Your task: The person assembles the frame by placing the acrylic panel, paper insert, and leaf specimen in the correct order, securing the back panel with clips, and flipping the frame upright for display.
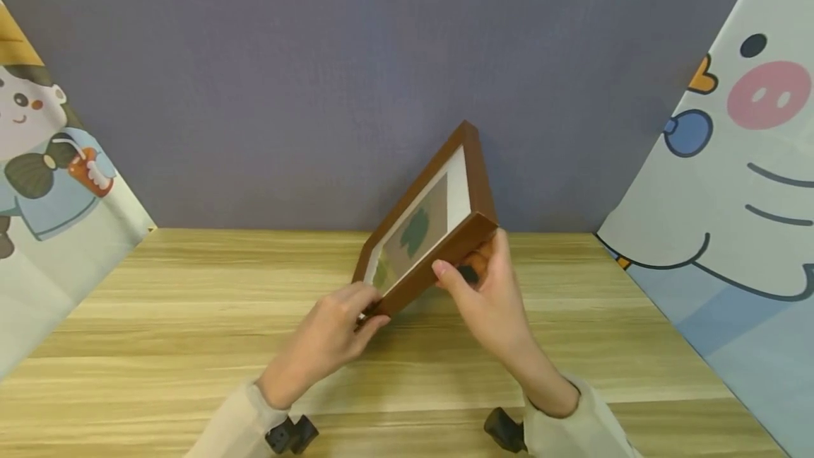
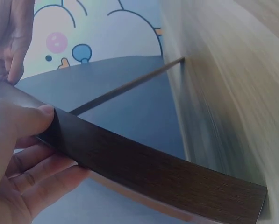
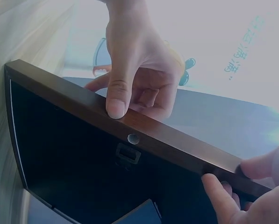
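Note:
A brown picture frame tilts over the table, its lower left end down near the tabletop and its upper right corner raised. White matting surrounds a print with a dark green shape. My left hand grips the near side by the lower end, thumb along the outer edge. Close to the near right corner my right hand pinches the same side, its fingers partly hidden behind the frame. The right wrist view shows the black backing and a small hanger. Behind the frame, a thin dark bar slants to the table.
Wood-grain tabletop lies under the frame. A grey-blue wall stands behind it. Cartoon panels flank the table: a figure with a drink on the left panel and a pig on the right panel.

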`<action>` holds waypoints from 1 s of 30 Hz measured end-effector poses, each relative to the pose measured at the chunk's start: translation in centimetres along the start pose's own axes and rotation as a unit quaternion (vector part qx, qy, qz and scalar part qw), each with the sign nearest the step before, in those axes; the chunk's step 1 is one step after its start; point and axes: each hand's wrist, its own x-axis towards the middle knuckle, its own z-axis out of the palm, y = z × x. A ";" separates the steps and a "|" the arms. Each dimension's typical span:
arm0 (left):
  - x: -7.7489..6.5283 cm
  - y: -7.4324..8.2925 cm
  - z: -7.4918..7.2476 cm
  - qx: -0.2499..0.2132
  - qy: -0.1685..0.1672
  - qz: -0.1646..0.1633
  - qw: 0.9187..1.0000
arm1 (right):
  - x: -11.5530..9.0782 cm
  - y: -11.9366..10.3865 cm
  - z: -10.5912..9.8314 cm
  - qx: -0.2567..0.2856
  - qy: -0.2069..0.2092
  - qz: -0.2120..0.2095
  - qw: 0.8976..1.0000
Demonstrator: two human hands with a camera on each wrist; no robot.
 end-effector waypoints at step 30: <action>0.6 3.8 2.4 0.101 0.081 -0.017 0.991 | 0.2 -0.3 -0.9 -0.040 0.078 0.046 0.995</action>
